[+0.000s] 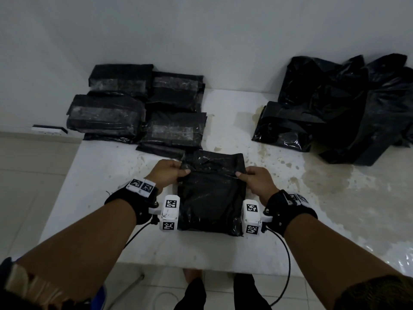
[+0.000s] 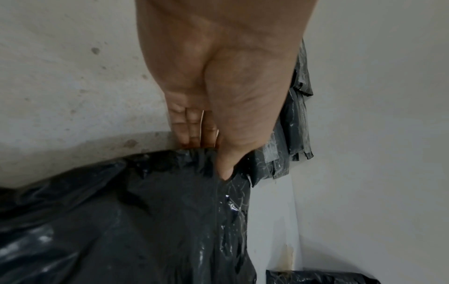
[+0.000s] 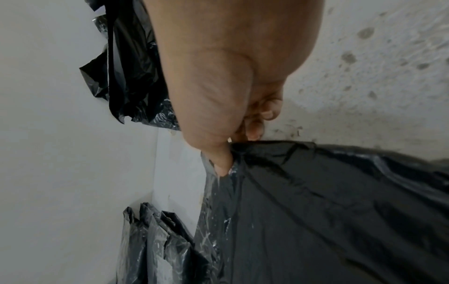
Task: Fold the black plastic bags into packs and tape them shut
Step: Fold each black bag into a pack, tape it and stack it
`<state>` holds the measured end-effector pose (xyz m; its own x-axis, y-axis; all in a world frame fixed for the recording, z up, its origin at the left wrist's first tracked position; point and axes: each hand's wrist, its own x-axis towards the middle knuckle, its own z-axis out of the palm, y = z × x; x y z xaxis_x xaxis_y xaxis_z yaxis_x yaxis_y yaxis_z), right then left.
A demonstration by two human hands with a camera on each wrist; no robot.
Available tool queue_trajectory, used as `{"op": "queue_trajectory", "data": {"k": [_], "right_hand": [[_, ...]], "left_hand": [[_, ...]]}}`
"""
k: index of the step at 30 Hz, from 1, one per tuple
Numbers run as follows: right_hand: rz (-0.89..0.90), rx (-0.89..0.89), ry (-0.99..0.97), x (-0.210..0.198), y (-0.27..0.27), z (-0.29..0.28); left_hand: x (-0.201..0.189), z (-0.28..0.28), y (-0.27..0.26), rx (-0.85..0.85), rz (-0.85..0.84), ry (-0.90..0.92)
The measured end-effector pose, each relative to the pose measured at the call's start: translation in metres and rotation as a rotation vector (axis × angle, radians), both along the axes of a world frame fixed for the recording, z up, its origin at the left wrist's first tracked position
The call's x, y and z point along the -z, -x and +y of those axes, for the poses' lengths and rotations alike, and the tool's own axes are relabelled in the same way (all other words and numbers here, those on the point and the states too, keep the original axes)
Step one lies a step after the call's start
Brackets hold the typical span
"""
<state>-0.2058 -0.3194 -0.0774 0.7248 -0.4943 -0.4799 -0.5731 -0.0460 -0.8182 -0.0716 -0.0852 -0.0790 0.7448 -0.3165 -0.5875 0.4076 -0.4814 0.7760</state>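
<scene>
Black bag lies flat on white table, front centre. Left hand & right hand each pinch a side edge, thumb on top, fingers under. Fold probably in progress: pull edges evenly, keep film taut, press air out, crease square w/ taped packs behind.

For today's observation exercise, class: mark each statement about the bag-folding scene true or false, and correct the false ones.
1. Both hands pinch the folded black plastic bag in the middle. True: left hand, right hand.
2. The clear-taped black packs lie at far right. False: far left.
3. The heap of loose black plastic bags lies at far right. True.
4. The bag in the hands is taped shut. False: no tape strip shows on it.
5. The stained white table is bare wood. False: white, blotched.
</scene>
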Motion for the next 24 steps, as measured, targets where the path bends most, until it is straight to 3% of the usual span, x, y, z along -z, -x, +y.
{"op": "queue_trajectory", "data": {"k": [6, 11, 16, 19, 24], "right_hand": [[-0.031, 0.042, 0.039, -0.002, -0.005, -0.007], [-0.099, 0.092, -0.05, -0.008, 0.008, -0.006], [-0.131, 0.072, -0.103, -0.015, 0.016, -0.004], [-0.124, 0.088, -0.115, -0.019, 0.016, -0.003], [-0.151, 0.095, -0.102, -0.024, 0.014, -0.006]], "left_hand": [[0.001, -0.011, -0.005, -0.106, -0.029, 0.039], [-0.006, -0.006, -0.002, -0.046, -0.086, 0.071], [-0.02, -0.006, 0.007, -0.002, -0.006, 0.198], [-0.026, -0.005, 0.008, 0.069, -0.083, 0.183], [-0.034, -0.002, 0.001, 0.03, -0.144, 0.218]]}}
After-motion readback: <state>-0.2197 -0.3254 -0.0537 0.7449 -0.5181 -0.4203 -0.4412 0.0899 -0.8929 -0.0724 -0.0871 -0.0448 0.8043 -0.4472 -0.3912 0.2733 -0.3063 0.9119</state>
